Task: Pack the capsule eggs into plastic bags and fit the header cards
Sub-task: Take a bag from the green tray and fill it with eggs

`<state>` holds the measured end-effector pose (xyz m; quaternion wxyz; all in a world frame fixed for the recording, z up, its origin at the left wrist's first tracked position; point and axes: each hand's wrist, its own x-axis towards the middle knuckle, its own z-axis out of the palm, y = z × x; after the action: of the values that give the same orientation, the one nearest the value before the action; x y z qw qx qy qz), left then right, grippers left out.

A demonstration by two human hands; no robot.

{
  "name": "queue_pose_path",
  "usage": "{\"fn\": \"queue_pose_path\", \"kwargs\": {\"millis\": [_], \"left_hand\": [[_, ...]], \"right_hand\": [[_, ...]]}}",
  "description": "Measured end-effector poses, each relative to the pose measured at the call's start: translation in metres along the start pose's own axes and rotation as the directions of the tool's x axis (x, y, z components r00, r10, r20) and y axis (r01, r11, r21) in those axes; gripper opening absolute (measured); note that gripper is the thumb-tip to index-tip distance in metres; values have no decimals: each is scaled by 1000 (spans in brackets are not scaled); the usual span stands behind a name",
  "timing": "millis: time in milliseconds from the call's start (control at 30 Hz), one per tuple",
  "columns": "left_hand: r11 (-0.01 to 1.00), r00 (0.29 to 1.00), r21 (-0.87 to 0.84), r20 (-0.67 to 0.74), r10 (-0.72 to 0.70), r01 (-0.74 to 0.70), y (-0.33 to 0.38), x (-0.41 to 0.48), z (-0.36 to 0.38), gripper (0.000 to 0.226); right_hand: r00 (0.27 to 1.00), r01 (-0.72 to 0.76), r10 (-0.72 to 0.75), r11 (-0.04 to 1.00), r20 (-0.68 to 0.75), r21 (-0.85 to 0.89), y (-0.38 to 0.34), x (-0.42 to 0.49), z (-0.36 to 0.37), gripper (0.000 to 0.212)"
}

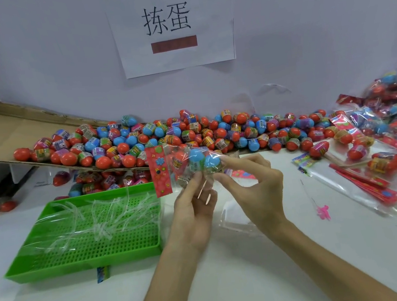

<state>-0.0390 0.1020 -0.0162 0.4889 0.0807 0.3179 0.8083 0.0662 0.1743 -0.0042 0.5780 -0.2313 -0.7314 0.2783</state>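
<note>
I hold a clear plastic bag with several capsule eggs inside, above the white table. A red header card with flower prints sits on the bag's left end. My left hand grips the bag from below, fingers curled round its underside. My right hand pinches the bag's right end between thumb and fingertips, beside a blue egg. A big heap of red and blue capsule eggs lies on cardboard along the back wall.
A green perforated tray with clear plastic strips stands at the left. Packed bags pile up at the right, with red header cards and empty clear bags on the table. A pink tag fastener lies near them.
</note>
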Motion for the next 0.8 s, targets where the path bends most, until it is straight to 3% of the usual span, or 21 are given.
{"fn": "queue_pose_path", "kwargs": {"millis": [133,333,433,533,633,800], "left_hand": [[1000,1000,-11,1,-28,28,-3,-3,4,13],[999,999,5,28,-44,44,-2,-5,3,18],[998,998,22,29,-54,53,0,-5,3,34],[998,999,39,14,-41,40,1,-4,2,17],[1000,1000,23,20,-15,15,0,-2,-1,18],[999,999,-39,31,10,-8,1,0,-3,18]], "right_hand": [[997,-61,66,991,-39,115,-1,1,-2,33],[999,-46,46,999,15,10,5,2,0,13],[998,-6,6,1000,60,-7,5,1,0,18],[994,6,-5,1000,109,-11,3,-1,1,15],[981,-58,54,998,188,17,4,-1,4,34],[954,-83,87,996,286,-27,11,1,4,24]]}}
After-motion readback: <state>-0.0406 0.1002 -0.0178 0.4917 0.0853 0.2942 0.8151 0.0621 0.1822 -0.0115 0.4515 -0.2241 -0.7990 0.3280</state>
